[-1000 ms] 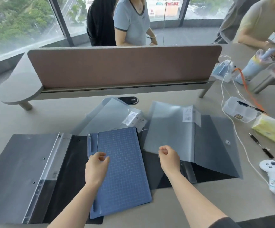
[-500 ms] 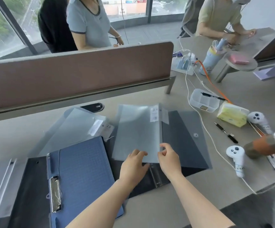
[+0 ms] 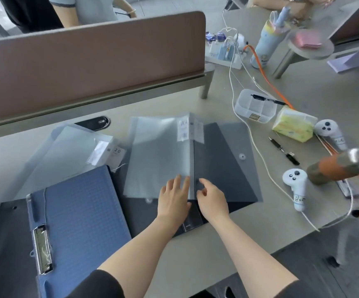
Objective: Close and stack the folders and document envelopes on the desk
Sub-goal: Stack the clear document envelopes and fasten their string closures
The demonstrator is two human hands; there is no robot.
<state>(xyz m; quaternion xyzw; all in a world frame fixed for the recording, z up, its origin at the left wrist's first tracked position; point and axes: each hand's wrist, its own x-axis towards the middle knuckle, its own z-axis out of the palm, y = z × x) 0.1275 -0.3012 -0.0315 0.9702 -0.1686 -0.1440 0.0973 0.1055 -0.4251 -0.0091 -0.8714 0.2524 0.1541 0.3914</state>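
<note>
Translucent folder point(image 3: 159, 160) lies open — our left hand point(image 3: 174, 201) flat on it, right hand point(image 3: 211, 200) loose-fingered, holding nothing — slick cover could slide off the dark envelope point(image 3: 223, 164).

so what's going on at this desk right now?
A person is tidying folders. Both hands are at the lower edge of the open translucent A4 folder: the left hand lies on its pale left leaf, and the right hand touches the dark right flap by the spine. That folder is not yet closed. The blue clipboard folder lies to the left on an open black folder. Nothing is stacked neatly yet.
</note>
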